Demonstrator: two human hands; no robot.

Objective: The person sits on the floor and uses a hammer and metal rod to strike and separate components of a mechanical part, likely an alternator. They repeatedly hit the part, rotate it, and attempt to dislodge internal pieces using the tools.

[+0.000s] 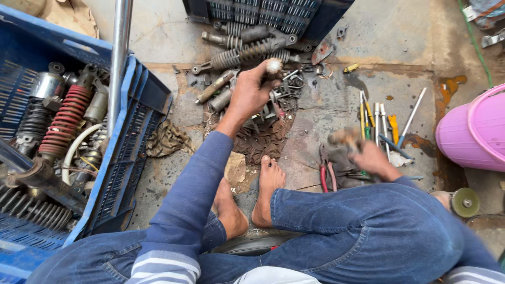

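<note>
My left hand point(251, 92) reaches forward and is closed around the top of an upright metal rod with a worn rounded end point(273, 66), standing among small metal parts point(286, 89) on the concrete floor. My right hand point(363, 152), blurred, grips a dirty rag or small object point(344, 138) close to a row of screwdrivers point(379, 123). Red-handled pliers point(326, 176) lie just left of that hand. My bare feet point(268, 189) rest on the floor between my knees.
A blue plastic crate point(126, 158) at left holds several shock absorbers, one with a red spring point(66, 123), and a chrome tube point(118, 63) crosses it. More shock absorbers point(247, 50) lie ahead by a dark crate point(273, 13). A pink bucket point(473, 131) stands right.
</note>
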